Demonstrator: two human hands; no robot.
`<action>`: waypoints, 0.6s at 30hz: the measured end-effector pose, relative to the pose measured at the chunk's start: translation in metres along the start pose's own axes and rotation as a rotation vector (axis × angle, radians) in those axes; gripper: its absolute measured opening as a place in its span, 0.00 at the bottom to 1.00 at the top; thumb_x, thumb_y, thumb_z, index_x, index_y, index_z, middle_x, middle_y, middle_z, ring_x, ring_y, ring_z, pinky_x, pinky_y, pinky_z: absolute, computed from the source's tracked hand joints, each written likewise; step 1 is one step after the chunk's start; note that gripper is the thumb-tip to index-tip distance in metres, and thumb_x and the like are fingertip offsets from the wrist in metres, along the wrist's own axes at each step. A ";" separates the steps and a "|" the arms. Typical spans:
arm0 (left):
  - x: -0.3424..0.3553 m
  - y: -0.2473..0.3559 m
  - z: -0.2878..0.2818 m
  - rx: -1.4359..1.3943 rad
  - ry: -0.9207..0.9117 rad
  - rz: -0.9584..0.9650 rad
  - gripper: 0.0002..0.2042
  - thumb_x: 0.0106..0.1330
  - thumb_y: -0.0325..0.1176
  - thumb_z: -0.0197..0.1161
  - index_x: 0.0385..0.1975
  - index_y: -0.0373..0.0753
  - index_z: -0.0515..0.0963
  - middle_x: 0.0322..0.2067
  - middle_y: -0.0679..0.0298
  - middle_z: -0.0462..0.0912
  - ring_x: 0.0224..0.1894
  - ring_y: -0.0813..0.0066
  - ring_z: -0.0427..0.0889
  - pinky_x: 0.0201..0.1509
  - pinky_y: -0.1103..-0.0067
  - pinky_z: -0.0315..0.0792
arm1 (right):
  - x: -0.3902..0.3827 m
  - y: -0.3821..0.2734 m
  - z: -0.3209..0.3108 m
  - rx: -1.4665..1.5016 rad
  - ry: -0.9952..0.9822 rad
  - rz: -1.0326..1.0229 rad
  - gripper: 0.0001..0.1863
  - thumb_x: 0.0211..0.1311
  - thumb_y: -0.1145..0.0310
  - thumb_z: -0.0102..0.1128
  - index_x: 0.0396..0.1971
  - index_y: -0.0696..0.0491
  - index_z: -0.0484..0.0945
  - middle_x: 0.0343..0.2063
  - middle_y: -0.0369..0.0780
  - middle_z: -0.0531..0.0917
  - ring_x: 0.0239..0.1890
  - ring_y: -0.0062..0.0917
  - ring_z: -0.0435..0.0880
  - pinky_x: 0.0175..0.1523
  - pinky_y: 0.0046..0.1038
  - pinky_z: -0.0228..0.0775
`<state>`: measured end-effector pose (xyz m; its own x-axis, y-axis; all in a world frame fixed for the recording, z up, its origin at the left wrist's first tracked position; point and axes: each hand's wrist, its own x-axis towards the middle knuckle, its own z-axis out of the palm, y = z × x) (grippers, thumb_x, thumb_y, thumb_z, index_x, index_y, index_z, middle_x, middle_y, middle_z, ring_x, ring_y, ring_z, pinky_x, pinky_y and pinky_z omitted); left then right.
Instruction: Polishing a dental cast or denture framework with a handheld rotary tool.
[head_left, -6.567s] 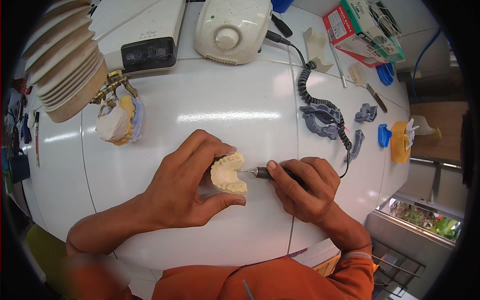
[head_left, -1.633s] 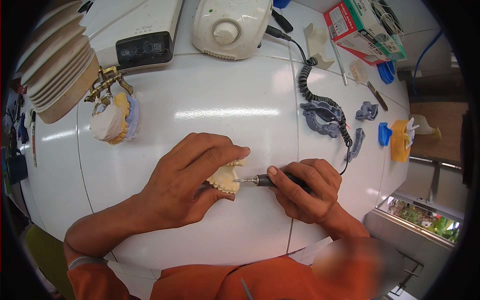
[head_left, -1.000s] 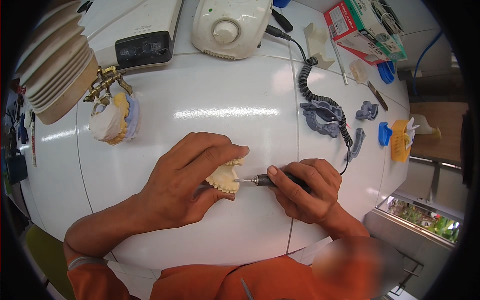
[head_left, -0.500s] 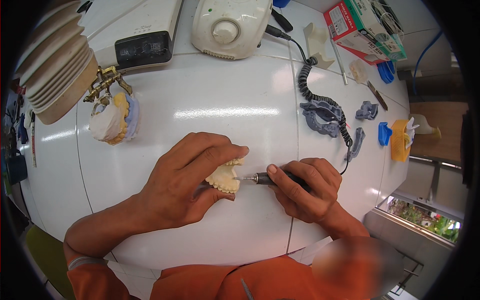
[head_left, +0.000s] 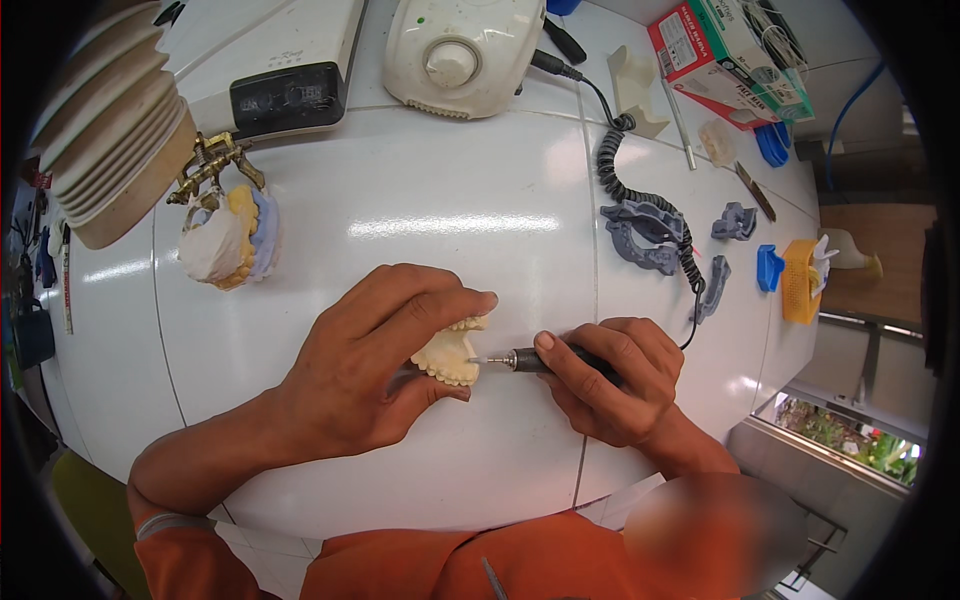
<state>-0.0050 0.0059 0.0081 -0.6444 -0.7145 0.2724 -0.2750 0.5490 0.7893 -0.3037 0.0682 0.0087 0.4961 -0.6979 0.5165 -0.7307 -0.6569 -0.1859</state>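
Note:
My left hand [head_left: 360, 370] is closed round a cream dental cast [head_left: 450, 360] with a row of teeth, its fingers partly covering it. My right hand [head_left: 615, 380] grips a black rotary handpiece [head_left: 530, 359], whose thin metal tip meets the inner part of the cast near its right edge. A coiled black cable [head_left: 625, 180] leads from the handpiece area up to a cream control box [head_left: 455, 35] with a knob.
At left stand a brass articulator [head_left: 215, 160] with white, yellow and blue casts [head_left: 215, 245] and a ribbed hose [head_left: 110, 130]. A white device [head_left: 255, 55] is behind. At right lie grey moulded pieces [head_left: 635, 240], a blade [head_left: 755, 195], boxes [head_left: 725, 70] and a yellow basket [head_left: 800, 280].
Since the earliest frame, my left hand has shifted slightly left, covering more of the cast, and the handpiece tip has moved lower. Over the last second almost nothing has moved.

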 end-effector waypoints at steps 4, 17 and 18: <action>0.000 0.000 0.000 -0.004 -0.002 -0.002 0.35 0.55 0.31 0.89 0.65 0.36 0.85 0.54 0.54 0.84 0.53 0.58 0.88 0.56 0.68 0.84 | 0.000 0.000 -0.001 0.000 -0.008 0.001 0.25 0.51 0.71 0.84 0.53 0.45 0.97 0.32 0.33 0.85 0.27 0.22 0.80 0.30 0.26 0.68; 0.001 0.001 0.000 -0.011 0.006 -0.006 0.35 0.55 0.31 0.89 0.65 0.36 0.85 0.54 0.54 0.84 0.53 0.58 0.88 0.56 0.68 0.85 | -0.001 0.000 0.001 -0.009 0.001 0.010 0.26 0.50 0.71 0.84 0.54 0.45 0.97 0.33 0.33 0.85 0.28 0.22 0.81 0.31 0.26 0.69; 0.000 0.001 0.000 -0.013 0.005 -0.009 0.35 0.55 0.31 0.89 0.65 0.36 0.85 0.54 0.54 0.84 0.54 0.57 0.88 0.56 0.68 0.85 | -0.001 0.000 0.002 -0.014 0.003 0.011 0.26 0.50 0.71 0.84 0.54 0.45 0.97 0.33 0.33 0.85 0.28 0.22 0.81 0.31 0.26 0.69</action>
<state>-0.0053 0.0058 0.0087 -0.6382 -0.7216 0.2683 -0.2714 0.5370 0.7987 -0.3030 0.0683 0.0072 0.4862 -0.7043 0.5172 -0.7428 -0.6449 -0.1799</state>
